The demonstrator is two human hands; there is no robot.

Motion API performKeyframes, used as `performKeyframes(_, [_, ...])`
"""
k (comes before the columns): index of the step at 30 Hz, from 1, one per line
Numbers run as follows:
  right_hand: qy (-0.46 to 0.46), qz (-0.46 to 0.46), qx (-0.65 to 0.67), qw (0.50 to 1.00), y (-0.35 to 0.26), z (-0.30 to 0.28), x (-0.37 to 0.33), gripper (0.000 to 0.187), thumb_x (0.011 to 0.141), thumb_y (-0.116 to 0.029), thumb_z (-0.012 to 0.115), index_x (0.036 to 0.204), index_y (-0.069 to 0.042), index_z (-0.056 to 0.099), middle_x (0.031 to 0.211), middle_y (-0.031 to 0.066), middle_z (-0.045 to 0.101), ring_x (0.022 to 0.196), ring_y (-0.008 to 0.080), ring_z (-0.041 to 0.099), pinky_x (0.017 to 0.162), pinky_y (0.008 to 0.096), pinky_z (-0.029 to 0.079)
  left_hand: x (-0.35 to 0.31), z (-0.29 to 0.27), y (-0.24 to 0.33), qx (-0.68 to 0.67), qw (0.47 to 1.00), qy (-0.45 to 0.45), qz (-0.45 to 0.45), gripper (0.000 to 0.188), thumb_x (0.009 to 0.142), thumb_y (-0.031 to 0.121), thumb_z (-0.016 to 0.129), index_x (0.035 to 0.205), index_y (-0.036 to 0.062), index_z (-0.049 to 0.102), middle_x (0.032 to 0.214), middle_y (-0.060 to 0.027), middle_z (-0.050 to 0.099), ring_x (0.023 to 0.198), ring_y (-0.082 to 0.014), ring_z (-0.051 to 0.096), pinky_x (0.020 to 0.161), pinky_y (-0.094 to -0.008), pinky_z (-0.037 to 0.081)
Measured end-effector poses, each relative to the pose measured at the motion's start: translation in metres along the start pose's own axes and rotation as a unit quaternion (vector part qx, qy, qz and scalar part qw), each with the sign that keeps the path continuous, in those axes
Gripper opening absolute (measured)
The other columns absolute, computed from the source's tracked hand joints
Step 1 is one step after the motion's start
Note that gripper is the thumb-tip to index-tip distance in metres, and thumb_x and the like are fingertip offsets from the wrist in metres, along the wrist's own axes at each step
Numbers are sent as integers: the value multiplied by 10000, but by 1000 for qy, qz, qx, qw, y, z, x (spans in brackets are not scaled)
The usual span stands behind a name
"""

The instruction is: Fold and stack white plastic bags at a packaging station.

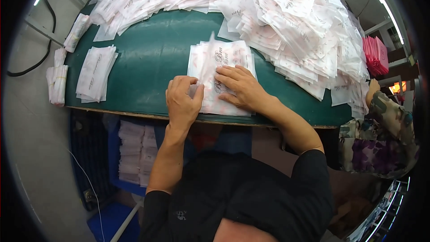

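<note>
A stack of frosted plastic bags [233,110] with pale pink patterns and dark lettering lies near the front edge of the green table, in front of me. The top bag [207,65] has its left side raised and folded toward the right. My left hand [182,98] is at that left edge, fingers curled and thumb facing them, pinching the bag's side. Across the middle of the stack my right hand [244,87] lies flat, its fingers spread over the printed lettering. The bag layers under both palms are hidden.
A large heap of similar bags [286,31] covers the table's far and right sides. A smaller pile [95,74] and rolled bundles [57,83] sit at the left. Below stands a blue crate [114,152]. Another person's sleeve [392,112] is at the right, near pink packs [375,56].
</note>
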State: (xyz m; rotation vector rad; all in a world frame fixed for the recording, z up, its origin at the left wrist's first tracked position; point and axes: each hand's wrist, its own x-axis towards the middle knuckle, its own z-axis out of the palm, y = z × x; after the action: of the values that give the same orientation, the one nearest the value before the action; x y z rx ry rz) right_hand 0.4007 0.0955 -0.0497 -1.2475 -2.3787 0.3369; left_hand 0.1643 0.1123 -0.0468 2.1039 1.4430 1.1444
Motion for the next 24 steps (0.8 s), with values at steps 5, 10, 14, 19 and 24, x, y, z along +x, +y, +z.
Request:
performKeyframes(5, [-23, -23, 78, 996, -6, -16, -6, 558, 866, -215, 807, 1373, -72, 622, 1485, 142, 569, 1370, 336, 535, 1152, 495, 407, -24, -2, 15, -28, 998, 60, -19, 121, 874, 139, 777, 940, 65, 707, 851, -54, 680, 815, -271, 630, 744, -409, 445])
performKeyframes(10, [117, -177, -91, 973, -72, -41, 31, 257, 843, -142, 800, 1072, -94, 694, 1031, 63, 701, 1061, 255, 673, 1140, 470, 435, -38, -35, 36, -83, 988, 86, 101, 95, 898, 104, 770, 941, 64, 696, 802, -51, 659, 699, -245, 584, 701, -383, 422])
performKeyframes(14, [71, -154, 36, 985, -110, -39, 33, 128, 897, -149, 779, 947, -85, 680, 803, 67, 638, 814, 286, 655, 785, 414, 506, -80, -107, 18, -109, 990, 67, 54, 96, 921, 72, 768, 971, 50, 690, 780, -59, 638, 678, -211, 590, 657, -348, 452])
performKeyframes(19, [39, -136, 58, 988, -158, -16, 30, 149, 880, -133, 791, 983, -83, 694, 857, 69, 668, 838, 285, 663, 771, 407, 515, -122, -132, 2, -176, 984, 25, -5, 149, 994, 129, 749, 1036, 0, 689, 848, 15, 644, 732, -55, 522, 662, -228, 445])
performKeyframes(24, [184, -237, -2, 954, -206, 13, 29, 226, 816, -55, 786, 1028, -80, 713, 974, 56, 663, 937, 264, 671, 823, 403, 537, -147, -150, -8, -220, 973, 58, -21, 142, 1012, 134, 730, 1047, 0, 698, 828, 3, 659, 716, -53, 548, 643, -212, 457])
